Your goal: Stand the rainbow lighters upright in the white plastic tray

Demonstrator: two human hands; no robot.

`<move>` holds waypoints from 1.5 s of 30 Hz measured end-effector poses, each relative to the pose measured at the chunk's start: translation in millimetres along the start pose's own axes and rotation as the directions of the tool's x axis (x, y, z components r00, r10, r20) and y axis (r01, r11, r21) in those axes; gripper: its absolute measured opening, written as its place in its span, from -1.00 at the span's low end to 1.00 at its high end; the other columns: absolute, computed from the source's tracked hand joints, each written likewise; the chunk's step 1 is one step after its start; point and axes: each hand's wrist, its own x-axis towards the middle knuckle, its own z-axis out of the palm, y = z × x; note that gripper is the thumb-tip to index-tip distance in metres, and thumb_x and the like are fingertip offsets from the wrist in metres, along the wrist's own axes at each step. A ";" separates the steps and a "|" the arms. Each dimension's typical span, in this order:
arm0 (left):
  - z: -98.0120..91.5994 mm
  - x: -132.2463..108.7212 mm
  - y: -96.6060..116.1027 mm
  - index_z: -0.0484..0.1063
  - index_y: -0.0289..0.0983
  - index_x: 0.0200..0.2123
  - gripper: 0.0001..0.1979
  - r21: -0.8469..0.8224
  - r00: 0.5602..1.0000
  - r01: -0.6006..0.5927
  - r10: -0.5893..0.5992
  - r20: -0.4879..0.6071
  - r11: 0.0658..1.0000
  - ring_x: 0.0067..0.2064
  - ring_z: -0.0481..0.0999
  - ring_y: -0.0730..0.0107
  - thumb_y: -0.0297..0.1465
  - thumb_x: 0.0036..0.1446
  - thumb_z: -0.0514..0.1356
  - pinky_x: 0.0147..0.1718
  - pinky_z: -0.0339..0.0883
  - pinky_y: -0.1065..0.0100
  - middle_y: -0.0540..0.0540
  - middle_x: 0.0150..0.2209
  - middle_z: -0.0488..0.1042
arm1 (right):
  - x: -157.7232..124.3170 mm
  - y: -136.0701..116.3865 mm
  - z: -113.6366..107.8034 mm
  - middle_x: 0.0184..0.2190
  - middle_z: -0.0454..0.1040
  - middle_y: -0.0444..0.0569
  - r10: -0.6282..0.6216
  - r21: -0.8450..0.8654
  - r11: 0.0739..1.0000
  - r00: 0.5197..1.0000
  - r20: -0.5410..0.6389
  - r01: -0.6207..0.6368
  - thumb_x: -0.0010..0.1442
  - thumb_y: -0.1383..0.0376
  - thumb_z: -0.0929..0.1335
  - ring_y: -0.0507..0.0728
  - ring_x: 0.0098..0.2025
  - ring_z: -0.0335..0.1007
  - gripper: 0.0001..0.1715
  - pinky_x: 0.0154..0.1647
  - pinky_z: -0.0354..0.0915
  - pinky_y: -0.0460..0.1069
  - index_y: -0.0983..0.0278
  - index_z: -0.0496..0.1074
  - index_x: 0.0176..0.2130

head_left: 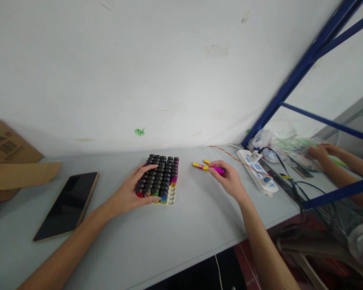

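Note:
My left hand (132,189) spans a block of black-topped pieces (157,175), thumb along the near edge and fingers on the far part. These small pieces stand in rows in a white tray (171,196), whose empty cells show at the near right corner. Red, orange, green, blue and magenta sides appear along the block's near and right edges. To the right, my right hand (226,177) is closed around slim yellow-and-magenta pieces (219,170). Yellow ends stick out leftward from its fingertips. How many it holds I cannot tell.
On the left lie a dark tablet-like device (68,205) and an open cardboard box (15,173). A white power strip (257,171) with cables lies at right, beside a blue metal frame (290,90). Beyond it, another person's hands (320,151) are near plastic bags (296,149).

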 end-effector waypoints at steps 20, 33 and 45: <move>-3.3 -2.3 7.9 0.28 0.00 0.42 -0.06 0.014 1.000 0.025 -0.025 0.016 1.000 0.51 0.27 -0.28 -0.08 0.04 0.57 0.45 0.22 -0.23 -0.26 0.49 0.26 | 26.0 1.8 100.4 -0.62 0.00 -0.30 0.308 0.413 0.835 0.931 0.197 -0.364 0.19 -0.43 0.34 -0.01 -0.59 -0.11 -0.22 -0.60 -0.09 -0.05 0.12 0.11 -0.47; -3.1 -1.0 6.4 0.27 0.00 0.42 -0.07 0.012 0.999 0.019 -0.020 0.027 1.000 0.50 0.30 -0.27 -0.10 0.05 0.56 0.46 0.19 -0.29 -0.26 0.47 0.28 | 21.3 12.1 99.9 -0.64 0.11 -0.24 0.227 0.201 0.952 0.973 0.043 -0.231 0.35 -0.18 0.30 0.04 -0.54 0.04 -0.41 -0.54 0.02 -0.02 0.12 0.13 -0.49; -4.1 -0.9 10.9 0.31 -0.04 0.42 -0.04 0.014 0.998 0.064 -0.065 0.024 0.998 0.53 0.24 -0.28 -0.08 0.00 0.57 0.48 0.15 -0.22 -0.27 0.48 0.29 | 10.2 -26.9 74.0 -0.27 0.50 0.02 -0.195 -0.140 0.963 0.956 0.220 0.228 0.54 -0.14 0.22 0.17 -0.21 0.41 -0.43 -0.06 0.37 0.08 0.18 0.36 -0.32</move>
